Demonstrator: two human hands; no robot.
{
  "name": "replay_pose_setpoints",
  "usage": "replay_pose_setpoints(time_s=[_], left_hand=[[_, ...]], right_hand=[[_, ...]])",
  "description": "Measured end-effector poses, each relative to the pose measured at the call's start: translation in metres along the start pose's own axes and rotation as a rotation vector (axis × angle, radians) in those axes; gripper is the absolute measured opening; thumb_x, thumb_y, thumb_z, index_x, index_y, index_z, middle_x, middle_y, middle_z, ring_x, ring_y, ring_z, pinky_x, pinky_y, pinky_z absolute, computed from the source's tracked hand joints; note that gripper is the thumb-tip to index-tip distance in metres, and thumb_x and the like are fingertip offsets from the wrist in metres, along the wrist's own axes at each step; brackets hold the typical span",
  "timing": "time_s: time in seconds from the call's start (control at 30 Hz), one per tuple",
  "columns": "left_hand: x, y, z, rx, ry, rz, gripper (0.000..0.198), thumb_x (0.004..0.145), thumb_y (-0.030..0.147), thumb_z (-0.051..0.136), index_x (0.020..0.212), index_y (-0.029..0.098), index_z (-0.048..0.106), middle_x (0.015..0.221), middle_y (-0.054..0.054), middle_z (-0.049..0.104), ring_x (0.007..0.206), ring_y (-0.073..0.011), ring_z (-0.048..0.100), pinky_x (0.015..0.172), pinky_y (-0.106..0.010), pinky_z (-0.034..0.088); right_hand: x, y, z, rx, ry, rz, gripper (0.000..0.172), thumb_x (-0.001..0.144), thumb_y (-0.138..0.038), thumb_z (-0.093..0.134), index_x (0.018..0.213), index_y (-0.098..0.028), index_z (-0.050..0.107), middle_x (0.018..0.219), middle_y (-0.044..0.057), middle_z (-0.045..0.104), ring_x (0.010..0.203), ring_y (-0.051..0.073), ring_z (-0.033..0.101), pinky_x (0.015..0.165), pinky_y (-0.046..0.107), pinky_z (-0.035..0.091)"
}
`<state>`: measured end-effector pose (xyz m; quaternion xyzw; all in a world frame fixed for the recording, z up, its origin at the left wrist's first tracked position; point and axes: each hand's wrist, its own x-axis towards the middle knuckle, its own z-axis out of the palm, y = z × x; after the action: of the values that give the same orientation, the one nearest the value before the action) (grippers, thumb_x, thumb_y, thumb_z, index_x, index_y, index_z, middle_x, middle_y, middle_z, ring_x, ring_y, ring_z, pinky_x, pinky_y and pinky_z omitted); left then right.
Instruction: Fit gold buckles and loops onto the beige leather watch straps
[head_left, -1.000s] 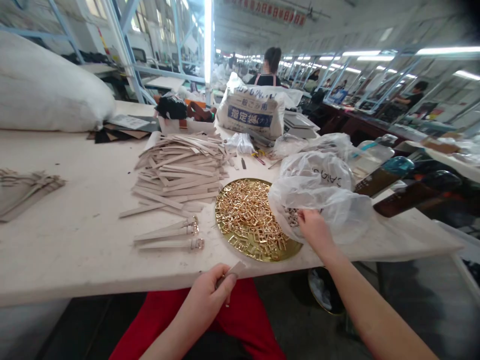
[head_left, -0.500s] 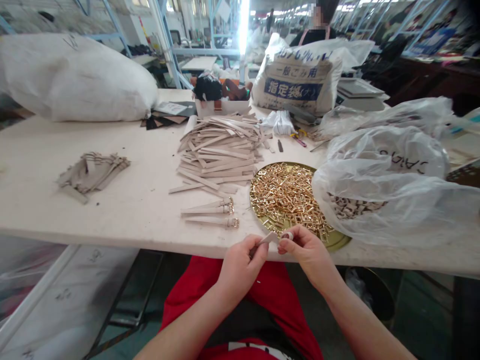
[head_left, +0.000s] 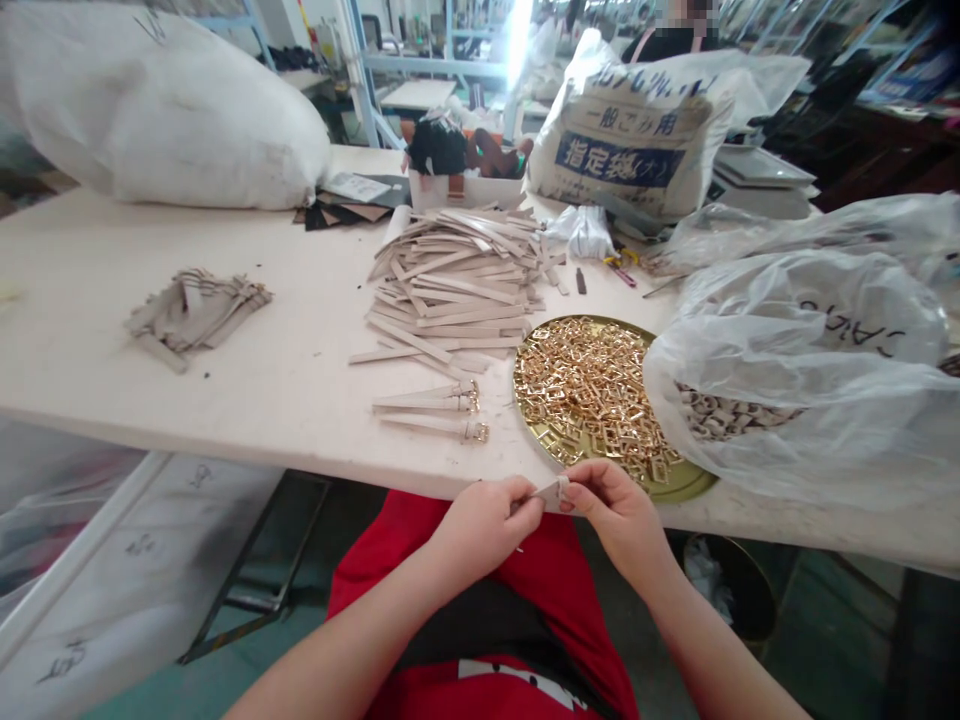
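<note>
Head: right hand (head_left: 621,515) from bag (head_left: 847,410) to strip (head_left: 552,491)

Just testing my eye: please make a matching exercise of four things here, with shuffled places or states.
1. Round golden metal tray
2. Clear plastic bag with black handwriting
3. Pale flat strip nearest the person
4. White plastic sack with blue printed panel

A. Toward the back of the pale worktop
B. In the left hand, tip at the right hand
C. Heaped with small golden metal buckles
D. Overlapping the tray's right side

Pairs: 1-C; 2-D; 3-B; 4-A
</note>
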<state>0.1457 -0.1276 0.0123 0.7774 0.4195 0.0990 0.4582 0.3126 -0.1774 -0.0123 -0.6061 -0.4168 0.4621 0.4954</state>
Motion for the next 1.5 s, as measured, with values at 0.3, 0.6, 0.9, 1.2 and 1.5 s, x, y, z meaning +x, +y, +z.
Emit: replay_pose_setpoints(time_s=[0.3, 0.6, 0.9, 1.2, 1.5], left_hand=[[0.001, -0.010, -0.005, -0.199, -0.298, -0.068, 0.023, 0.077, 0.030, 0.041, 0.068, 0.016, 0.056, 0.049, 0.005, 0.047, 0.044, -0.0086, 0.044, 0.043, -0.019, 0.029], [-0.005, -0.005, 0.002, -0.364, 0.003, -0.033, 0.021, 0.080, 0.020, 0.039, 0.099, 0.016, 0.046, 0.068, 0.002, 0.056, 0.060, -0.0099, 0.049, 0.055, -0.019, 0.036], [-0.004, -0.019, 0.010, -0.367, 0.059, -0.112, 0.020, 0.077, 0.024, 0.048, 0.094, 0.018, 0.040, 0.073, 0.001, 0.062, 0.059, -0.0107, 0.054, 0.056, -0.021, 0.039], [-0.008, -0.016, 0.005, -0.015, 0.101, -0.167, 0.023, 0.075, 0.038, 0.053, 0.085, 0.018, 0.055, 0.075, -0.002, 0.063, 0.067, -0.0168, 0.056, 0.059, -0.025, 0.038], [-0.022, -0.015, 0.005, -0.324, 0.019, -0.111, 0.021, 0.074, 0.028, 0.055, 0.090, 0.016, 0.059, 0.083, -0.002, 0.066, 0.073, -0.0147, 0.057, 0.065, -0.023, 0.042]], right_hand=[[0.002, -0.002, -0.001, -0.275, -0.321, -0.021, 0.012, 0.073, -0.031, 0.062, 0.077, -0.021, 0.066, 0.072, 0.001, 0.064, 0.068, 0.016, 0.057, 0.065, 0.028, 0.044], [-0.001, 0.010, 0.020, 0.150, -0.151, 0.209, 0.025, 0.069, -0.041, 0.067, 0.077, -0.019, 0.059, 0.067, -0.002, 0.060, 0.063, 0.013, 0.054, 0.066, 0.027, 0.043], [-0.007, 0.002, 0.024, 0.432, -0.182, 0.304, 0.027, 0.074, -0.046, 0.060, 0.070, -0.019, 0.059, 0.063, -0.001, 0.058, 0.055, 0.011, 0.050, 0.057, 0.025, 0.042], [-0.013, 0.008, 0.029, 0.561, -0.350, 0.487, 0.026, 0.063, -0.037, 0.072, 0.077, -0.019, 0.060, 0.069, -0.002, 0.059, 0.059, 0.011, 0.051, 0.058, 0.024, 0.040], [-0.011, 0.016, 0.027, 0.276, -0.102, 0.187, 0.030, 0.072, -0.040, 0.064, 0.063, -0.020, 0.044, 0.063, -0.004, 0.052, 0.059, 0.011, 0.047, 0.060, 0.025, 0.039]])
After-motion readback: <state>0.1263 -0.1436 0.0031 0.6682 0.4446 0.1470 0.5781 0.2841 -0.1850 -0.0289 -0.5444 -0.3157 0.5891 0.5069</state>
